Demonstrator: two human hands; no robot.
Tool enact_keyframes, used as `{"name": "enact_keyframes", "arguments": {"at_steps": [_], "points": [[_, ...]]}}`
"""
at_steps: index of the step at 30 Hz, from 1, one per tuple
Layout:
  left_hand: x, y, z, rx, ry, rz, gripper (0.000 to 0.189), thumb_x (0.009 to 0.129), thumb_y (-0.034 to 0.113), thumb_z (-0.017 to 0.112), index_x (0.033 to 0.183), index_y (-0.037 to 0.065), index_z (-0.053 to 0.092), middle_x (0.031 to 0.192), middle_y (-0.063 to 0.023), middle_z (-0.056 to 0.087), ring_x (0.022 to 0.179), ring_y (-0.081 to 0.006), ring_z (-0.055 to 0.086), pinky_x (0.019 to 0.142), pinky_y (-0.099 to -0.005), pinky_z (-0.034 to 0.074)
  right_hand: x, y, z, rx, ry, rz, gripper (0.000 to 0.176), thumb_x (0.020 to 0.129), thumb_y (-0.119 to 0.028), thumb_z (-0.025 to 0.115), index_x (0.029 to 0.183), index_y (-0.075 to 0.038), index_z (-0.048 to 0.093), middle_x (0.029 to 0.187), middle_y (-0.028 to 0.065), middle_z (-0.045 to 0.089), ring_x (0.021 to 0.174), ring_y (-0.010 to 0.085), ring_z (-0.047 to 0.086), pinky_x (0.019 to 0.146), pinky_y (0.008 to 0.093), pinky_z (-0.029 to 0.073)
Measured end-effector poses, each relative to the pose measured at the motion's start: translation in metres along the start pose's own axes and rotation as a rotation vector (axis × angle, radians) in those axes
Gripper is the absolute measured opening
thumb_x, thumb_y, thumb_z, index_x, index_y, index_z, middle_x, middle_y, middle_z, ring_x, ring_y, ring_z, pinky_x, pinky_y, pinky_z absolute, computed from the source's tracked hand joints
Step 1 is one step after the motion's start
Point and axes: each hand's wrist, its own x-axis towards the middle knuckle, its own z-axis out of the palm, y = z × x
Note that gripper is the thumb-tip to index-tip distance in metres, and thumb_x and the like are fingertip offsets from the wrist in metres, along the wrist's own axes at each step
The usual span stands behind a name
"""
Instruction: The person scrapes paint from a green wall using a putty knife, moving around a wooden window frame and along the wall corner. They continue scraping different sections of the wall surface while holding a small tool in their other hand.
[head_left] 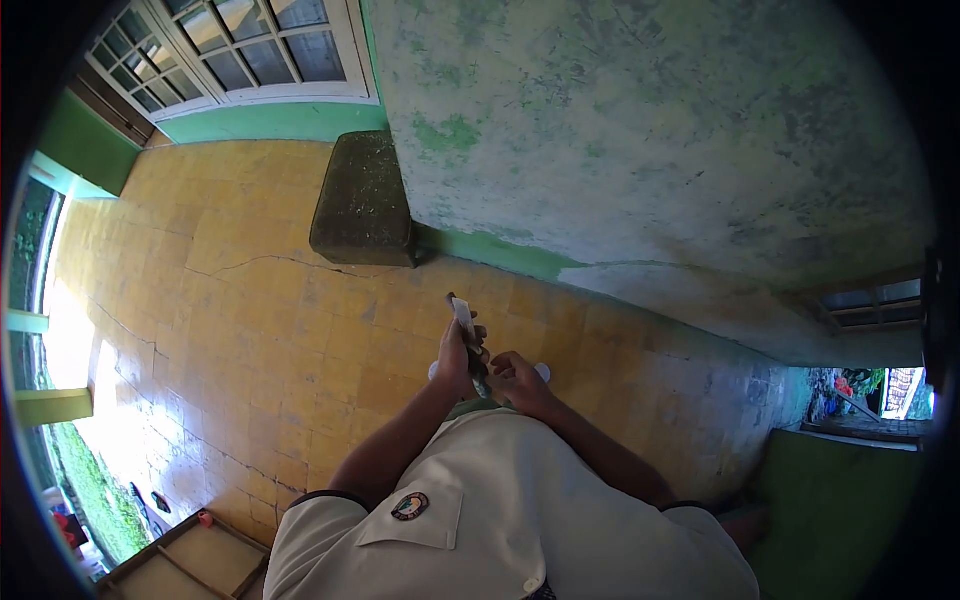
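Note:
In front of my waist, my left hand [459,355] is closed around a slim tool with a pale flat part [462,312]. A dark tip shows at the tool's far end, and its dark lower end points back toward my shirt. My right hand [516,378] is just to the right, its fingers curled in close to the tool's lower end. Whether those fingers grip anything I cannot tell.
A dark, speckled padded stool [358,200] stands against the patchy, peeling wall [640,130]. Cracked yellow tiles [250,330] cover the floor. White-framed windows [265,50] are at the upper left, a wooden frame [195,560] at the lower left, and a green surface [840,510] at right.

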Motion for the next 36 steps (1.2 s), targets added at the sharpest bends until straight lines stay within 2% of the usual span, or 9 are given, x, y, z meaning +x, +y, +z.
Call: {"name": "enact_keyframes", "arguments": {"at_steps": [8, 11, 13, 15, 19, 25, 30, 33, 36], "points": [[0.010, -0.079, 0.078, 0.043, 0.029, 0.070, 0.029, 0.097, 0.036, 0.034, 0.105, 0.012, 0.047, 0.086, -0.0039, 0.050, 0.068, -0.0139, 0.051, 0.057, -0.0292, 0.047, -0.037, 0.026, -0.073, 0.033, 0.088, -0.035, 0.039, 0.083, -0.014, 0.064, 0.114, -0.002, 0.044, 0.098, 0.0121, 0.058, 0.075, 0.0160, 0.058, 0.065, 0.0295, 0.047], [0.011, -0.108, 0.111, 0.162, 0.006, 0.148, 0.028, 0.097, 0.036, 0.034, 0.110, 0.014, 0.045, 0.093, -0.0051, 0.051, 0.074, -0.0171, 0.054, 0.063, -0.0312, 0.048, -0.061, 0.028, -0.106, 0.110, 0.108, -0.033, 0.040, 0.080, -0.002, 0.057, 0.117, -0.002, 0.043, 0.093, 0.0091, 0.053, 0.070, 0.0134, 0.056, 0.060, 0.0266, 0.047], [0.012, -0.123, 0.125, 0.245, -0.002, 0.202, 0.029, 0.097, 0.035, 0.033, 0.115, 0.015, 0.045, 0.099, -0.0069, 0.052, 0.076, -0.0205, 0.057, 0.066, -0.0327, 0.049, -0.077, 0.025, -0.126, 0.401, 0.081, -0.029, 0.039, 0.078, -0.001, 0.048, 0.116, -0.002, 0.043, 0.089, 0.0087, 0.052, 0.067, 0.0130, 0.055, 0.059, 0.0264, 0.047], [0.017, -0.134, 0.132, 0.292, -0.060, 0.096, 0.035, 0.096, 0.041, 0.035, 0.119, 0.015, 0.043, 0.107, -0.0070, 0.050, 0.092, -0.0223, 0.056, 0.072, -0.0349, 0.048, -0.089, 0.040, -0.152, 0.429, 0.064, 0.009, 0.038, 0.078, -0.004, 0.046, 0.115, -0.001, 0.044, 0.084, 0.0081, 0.052, 0.063, 0.0131, 0.054, 0.057, 0.0264, 0.047], [0.012, -0.147, 0.151, 0.338, 0.019, 0.019, 0.040, 0.093, 0.047, 0.038, 0.116, 0.014, 0.044, 0.096, -0.0053, 0.047, 0.087, -0.0199, 0.056, 0.075, -0.0366, 0.044, -0.110, 0.050, -0.212, 0.483, 0.097, 0.073, 0.034, 0.081, -0.014, 0.044, 0.112, 0.000, 0.046, 0.072, 0.0072, 0.051, 0.052, 0.0136, 0.051, 0.052, 0.0272, 0.047], [0.018, -0.180, 0.147, 0.222, 0.244, -0.158, 0.079, 0.075, 0.078, 0.038, 0.115, 0.010, 0.042, 0.101, -0.0081, 0.044, 0.100, -0.0289, 0.046, 0.082, -0.0491, 0.037, -0.140, 0.072, -0.284, 0.601, 0.279, 0.105, 0.022, 0.083, -0.014, 0.048, 0.102, -0.003, 0.049, 0.070, 0.0073, 0.053, 0.049, 0.0139, 0.050, 0.047, 0.0274, 0.045], [0.027, -0.193, 0.146, 0.184, 0.212, -0.244, 0.078, 0.072, 0.078, 0.044, 0.113, 0.011, 0.043, 0.102, -0.0084, 0.044, 0.097, -0.0278, 0.044, 0.086, -0.0504, 0.033, -0.136, 0.092, -0.332, 0.677, 0.263, 0.092, 0.025, 0.080, -0.009, 0.049, 0.103, -0.003, 0.043, 0.070, 0.0090, 0.053, 0.053, 0.0181, 0.055, 0.050, 0.0325, 0.048], [0.035, -0.194, 0.151, 0.162, 0.194, -0.287, 0.063, 0.075, 0.068, 0.047, 0.105, 0.012, 0.047, 0.096, -0.0070, 0.046, 0.089, -0.0256, 0.046, 0.082, -0.0476, 0.035, -0.116, 0.090, -0.348, 0.683, 0.236, 0.060, 0.029, 0.078, -0.008, 0.049, 0.105, -0.004, 0.042, 0.072, 0.0094, 0.053, 0.055, 0.0195, 0.056, 0.052, 0.0350, 0.050], [0.057, -0.196, 0.153, 0.042, -0.030, -0.342, 0.050, 0.075, 0.058, 0.049, 0.097, 0.013, 0.048, 0.089, -0.0050, 0.049, 0.077, -0.0227, 0.048, 0.074, -0.0435, 0.037, -0.098, 0.067, -0.361, 0.708, 0.259, 0.058, 0.030, 0.079, -0.010, 0.049, 0.108, -0.003, 0.043, 0.071, 0.0088, 0.053, 0.056, 0.0185, 0.056, 0.053, 0.0348, 0.050]]}}
